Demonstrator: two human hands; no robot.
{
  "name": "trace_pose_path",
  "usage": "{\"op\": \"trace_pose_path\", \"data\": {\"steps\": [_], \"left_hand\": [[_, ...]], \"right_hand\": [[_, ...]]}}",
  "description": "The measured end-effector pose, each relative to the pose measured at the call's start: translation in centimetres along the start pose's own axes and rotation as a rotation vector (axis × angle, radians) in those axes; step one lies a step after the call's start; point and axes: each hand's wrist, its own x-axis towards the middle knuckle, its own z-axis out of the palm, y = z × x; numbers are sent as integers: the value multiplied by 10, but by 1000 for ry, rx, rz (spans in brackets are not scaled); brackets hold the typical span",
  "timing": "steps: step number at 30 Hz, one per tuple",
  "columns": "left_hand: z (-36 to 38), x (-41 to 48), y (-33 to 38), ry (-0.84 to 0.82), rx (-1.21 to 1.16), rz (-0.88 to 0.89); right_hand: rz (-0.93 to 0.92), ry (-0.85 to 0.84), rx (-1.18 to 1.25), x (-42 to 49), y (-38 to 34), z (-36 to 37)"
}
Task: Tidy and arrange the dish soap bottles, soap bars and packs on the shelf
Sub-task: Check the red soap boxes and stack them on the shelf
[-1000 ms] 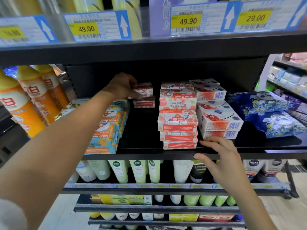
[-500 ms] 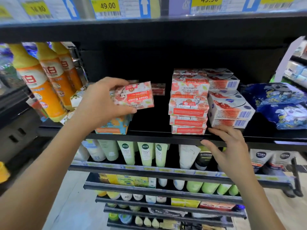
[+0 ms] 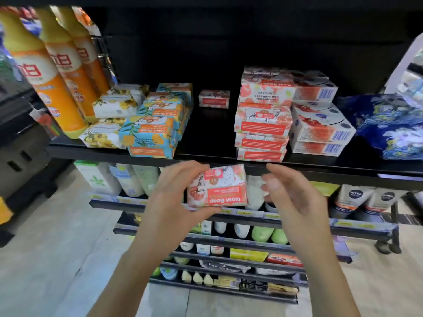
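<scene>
1. While my L hand [image 3: 169, 202] grips it, red Goat Soap box [image 3: 219, 186] hangs just in front of shelf [image 3: 206, 160], label upside down; fingers curled round its left side.
2. R hand [image 3: 290, 197]: fingers loose, spread, just beside box's right edge; contact can't tell.
3. Lone red box [image 3: 214, 99] at shelf back, left of red stack [image 3: 261, 131].

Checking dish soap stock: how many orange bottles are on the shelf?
3, in a row at the shelf's left end: front bottle, middle bottle, back bottle. Others may be hidden behind them.
</scene>
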Motion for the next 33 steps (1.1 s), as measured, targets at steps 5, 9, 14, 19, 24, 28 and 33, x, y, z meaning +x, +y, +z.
{"op": "trace_pose_path", "data": {"steps": [5,9,14,19,24,28,33], "left_hand": [[22,-15,3,-19,-27,18],[27,-19,8,-24,-87,-3],[29,-25,22,-68,-531,-271],[28,-27,29,-97,-775,-507],[28,-29,30,-65,-843,-535],[27,-32,27,-38,-863,-529],[27,-34,27,-44,-868,-520]], "right_hand": [[218,-122,156,-10,0,13],[273,-61,256,-15,6,14],[308,-6,307,-18,8,14],[317,-45,343,-24,8,7],[310,-74,333,-26,9,5],[320,-113,290,-28,8,8],[288,-110,257,-29,6,10]]}}
